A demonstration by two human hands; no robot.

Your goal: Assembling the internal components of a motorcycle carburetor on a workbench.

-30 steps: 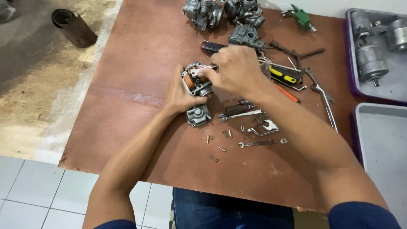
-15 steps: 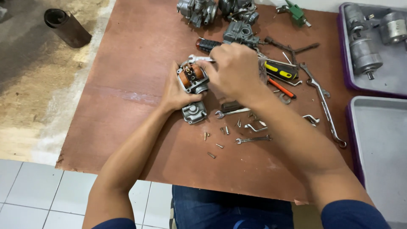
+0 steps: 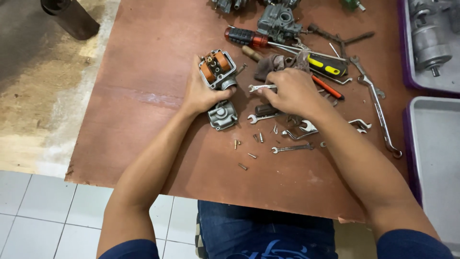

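Fingers of my left hand (image 3: 203, 91) wrap the opened carburetor body (image 3: 217, 70), orange floats up, resting on the wooden board (image 3: 143, 96); my right hand (image 3: 292, 91) pinches a small open-end wrench (image 3: 261, 88). I judge a slip could tip the body, bend the floats, or scatter the loose screws (image 3: 249, 144) beside the float bowl (image 3: 222, 116).

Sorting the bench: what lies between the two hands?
In the head view, a small wrench lies between the left hand and right hand.
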